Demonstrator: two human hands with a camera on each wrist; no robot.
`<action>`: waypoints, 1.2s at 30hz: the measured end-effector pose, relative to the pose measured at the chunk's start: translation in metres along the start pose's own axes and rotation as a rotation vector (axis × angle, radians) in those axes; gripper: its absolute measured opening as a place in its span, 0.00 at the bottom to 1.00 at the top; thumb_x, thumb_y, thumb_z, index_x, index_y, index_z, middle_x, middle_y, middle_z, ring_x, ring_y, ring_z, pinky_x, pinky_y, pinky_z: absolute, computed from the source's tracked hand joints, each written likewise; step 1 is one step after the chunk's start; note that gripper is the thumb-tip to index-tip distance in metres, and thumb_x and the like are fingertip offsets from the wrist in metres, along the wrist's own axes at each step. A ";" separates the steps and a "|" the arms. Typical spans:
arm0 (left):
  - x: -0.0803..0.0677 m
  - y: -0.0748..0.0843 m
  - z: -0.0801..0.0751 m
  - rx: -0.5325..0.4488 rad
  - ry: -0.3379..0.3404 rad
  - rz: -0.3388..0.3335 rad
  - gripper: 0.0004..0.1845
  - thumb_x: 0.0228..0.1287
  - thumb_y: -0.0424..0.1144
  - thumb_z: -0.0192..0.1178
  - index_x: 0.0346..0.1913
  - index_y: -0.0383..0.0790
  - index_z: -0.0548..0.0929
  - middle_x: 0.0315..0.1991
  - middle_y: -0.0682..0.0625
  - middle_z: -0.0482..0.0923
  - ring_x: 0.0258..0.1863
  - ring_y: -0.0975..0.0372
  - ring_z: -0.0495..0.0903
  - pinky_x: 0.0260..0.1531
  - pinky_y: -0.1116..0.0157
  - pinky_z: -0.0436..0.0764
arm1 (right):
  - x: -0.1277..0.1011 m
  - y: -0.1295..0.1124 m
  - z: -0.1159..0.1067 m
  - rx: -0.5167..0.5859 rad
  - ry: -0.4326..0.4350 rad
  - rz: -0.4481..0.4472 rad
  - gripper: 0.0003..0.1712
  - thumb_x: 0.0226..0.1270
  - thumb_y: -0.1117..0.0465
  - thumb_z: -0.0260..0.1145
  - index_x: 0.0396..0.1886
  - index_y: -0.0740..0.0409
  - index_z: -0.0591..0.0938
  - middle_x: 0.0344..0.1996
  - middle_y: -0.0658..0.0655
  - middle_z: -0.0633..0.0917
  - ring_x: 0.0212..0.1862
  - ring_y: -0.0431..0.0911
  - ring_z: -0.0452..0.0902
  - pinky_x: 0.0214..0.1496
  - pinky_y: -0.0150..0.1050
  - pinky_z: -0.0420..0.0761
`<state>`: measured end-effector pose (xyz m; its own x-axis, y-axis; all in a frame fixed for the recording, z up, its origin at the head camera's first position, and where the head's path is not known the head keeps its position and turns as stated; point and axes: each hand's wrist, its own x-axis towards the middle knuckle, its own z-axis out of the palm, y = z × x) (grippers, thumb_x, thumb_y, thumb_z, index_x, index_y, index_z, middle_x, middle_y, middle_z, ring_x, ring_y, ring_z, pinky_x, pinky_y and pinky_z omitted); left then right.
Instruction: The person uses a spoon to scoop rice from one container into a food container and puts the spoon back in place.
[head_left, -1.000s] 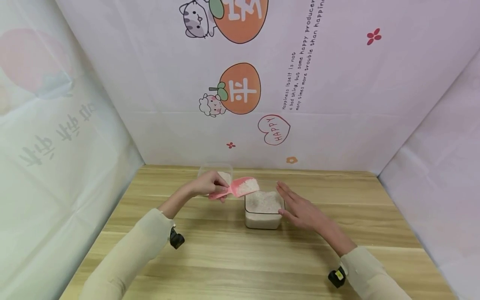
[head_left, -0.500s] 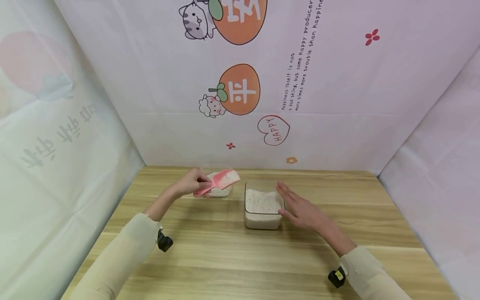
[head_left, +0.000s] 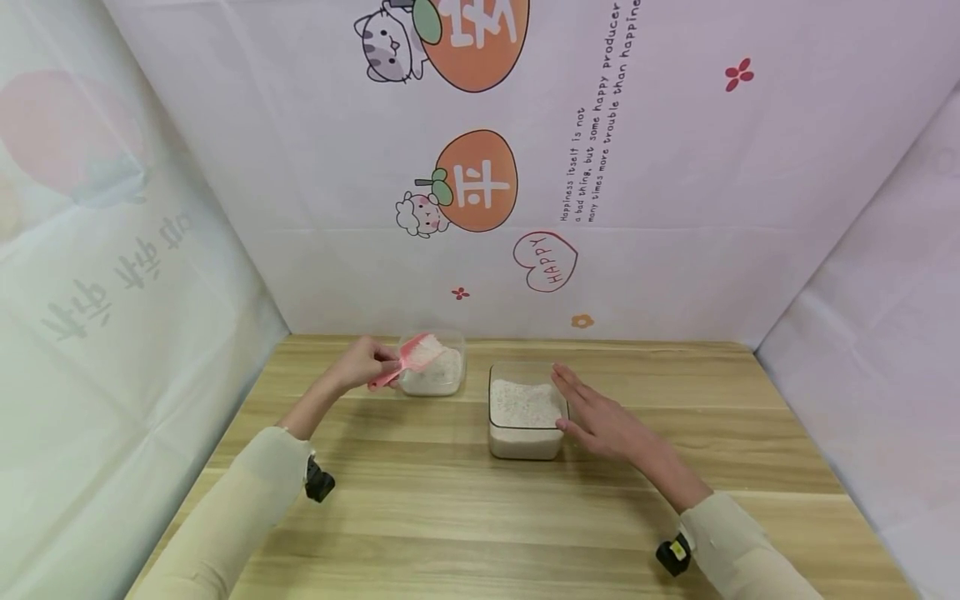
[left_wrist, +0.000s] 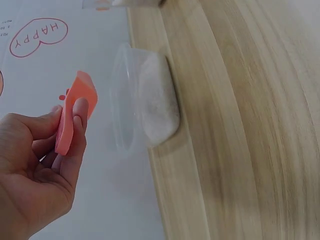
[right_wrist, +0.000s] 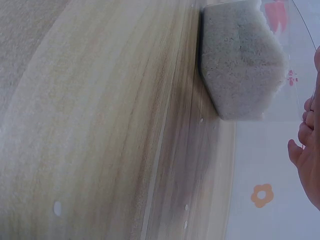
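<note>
My left hand (head_left: 360, 365) pinches the handle of a pink scoop (head_left: 408, 352) between thumb and fingers. White rice heaps in the scoop's blade, which overlaps the small clear tub (head_left: 429, 390) in the head view. That tub holds rice, and in the left wrist view the scoop (left_wrist: 87, 91) hangs above its open side. To the right, a larger clear square container (head_left: 525, 448) with a dark rim is more than half full of rice (right_wrist: 240, 60). My right hand (head_left: 600, 423) rests its straight fingers against this container's right rim.
Both containers stand toward the back of the wooden table (head_left: 465, 517). A few loose grains (right_wrist: 57, 208) lie on it near the large container. Printed white cloth (head_left: 675, 275) rises right behind the table and along both sides.
My left hand has carried the loaded scoop leftward from over the large container to above the small tub. The right hand stays at the large container's rim.
</note>
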<state>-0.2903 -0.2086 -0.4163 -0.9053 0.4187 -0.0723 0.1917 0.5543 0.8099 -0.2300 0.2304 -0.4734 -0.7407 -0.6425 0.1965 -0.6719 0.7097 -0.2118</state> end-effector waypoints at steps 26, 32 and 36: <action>0.010 -0.012 0.019 0.723 0.241 0.112 0.19 0.61 0.31 0.64 0.15 0.42 0.71 0.15 0.55 0.62 0.18 0.64 0.59 0.20 0.67 0.61 | 0.001 0.000 -0.001 0.001 -0.003 0.006 0.42 0.78 0.46 0.52 0.79 0.64 0.50 0.80 0.61 0.49 0.78 0.57 0.56 0.72 0.53 0.67; 0.009 -0.012 0.023 0.830 0.273 0.143 0.13 0.63 0.33 0.63 0.21 0.40 0.77 0.14 0.51 0.72 0.14 0.62 0.66 0.16 0.65 0.66 | 0.000 0.000 -0.002 0.011 -0.004 0.005 0.42 0.78 0.47 0.53 0.80 0.63 0.50 0.81 0.60 0.49 0.77 0.56 0.56 0.71 0.53 0.68; 0.008 -0.013 0.026 0.923 0.332 0.168 0.13 0.62 0.34 0.63 0.21 0.41 0.77 0.16 0.47 0.77 0.15 0.57 0.74 0.15 0.60 0.73 | 0.000 0.000 -0.002 0.014 -0.007 0.007 0.42 0.78 0.47 0.54 0.80 0.63 0.50 0.81 0.60 0.49 0.77 0.56 0.56 0.71 0.53 0.68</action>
<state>-0.2899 -0.1938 -0.4427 -0.8726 0.3983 0.2828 0.4190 0.9079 0.0141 -0.2299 0.2309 -0.4718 -0.7456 -0.6392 0.1885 -0.6663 0.7103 -0.2268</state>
